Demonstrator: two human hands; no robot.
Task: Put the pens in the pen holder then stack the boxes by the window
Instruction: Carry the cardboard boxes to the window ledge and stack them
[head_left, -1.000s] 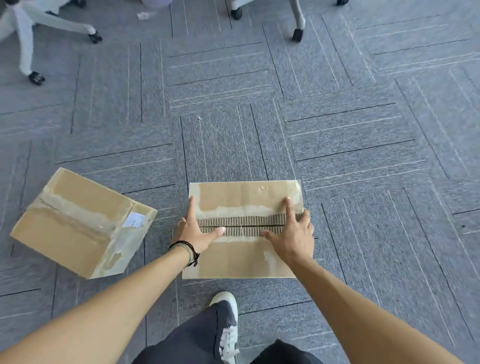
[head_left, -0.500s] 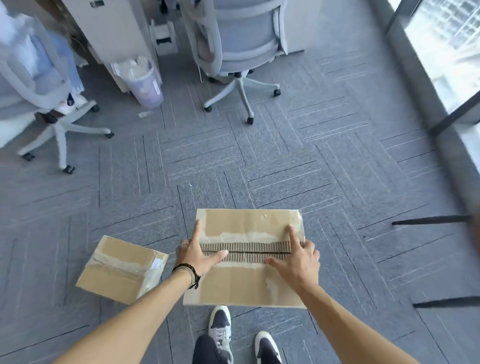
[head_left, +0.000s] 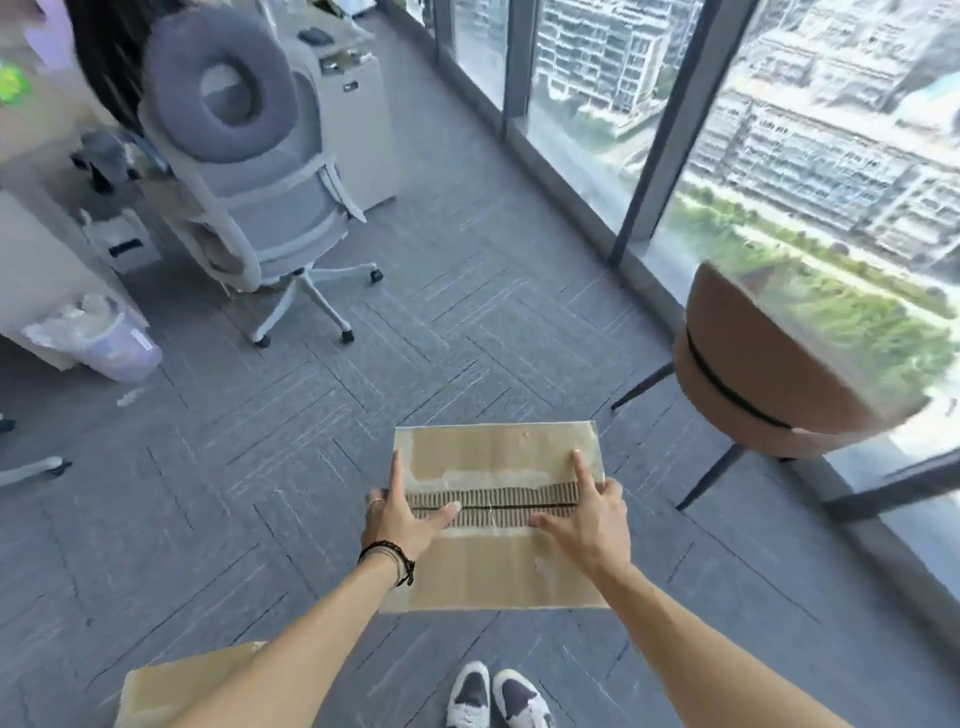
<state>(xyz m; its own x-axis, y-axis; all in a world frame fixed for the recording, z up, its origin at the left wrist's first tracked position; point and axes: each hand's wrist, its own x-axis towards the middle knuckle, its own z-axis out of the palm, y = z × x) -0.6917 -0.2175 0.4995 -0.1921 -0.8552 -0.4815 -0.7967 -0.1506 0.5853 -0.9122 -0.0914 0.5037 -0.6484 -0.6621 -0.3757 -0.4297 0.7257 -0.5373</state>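
Observation:
I hold a flat brown cardboard box in front of me, above the grey carpet, its torn centre seam facing up. My left hand grips its left side, thumb lying along the seam. My right hand grips the right side the same way. A second cardboard box lies on the floor at the bottom left, partly hidden by my left forearm. The floor-to-ceiling window runs along the right. No pens or pen holder are in view.
A brown round-backed chair stands by the window, just right of the held box. A grey office chair and a cabinet stand ahead on the left. A lined waste bin sits at the left by a desk.
The box has come up off the floor in both hands. My view has lifted and turned toward the window, and the second box has slid to the bottom left.

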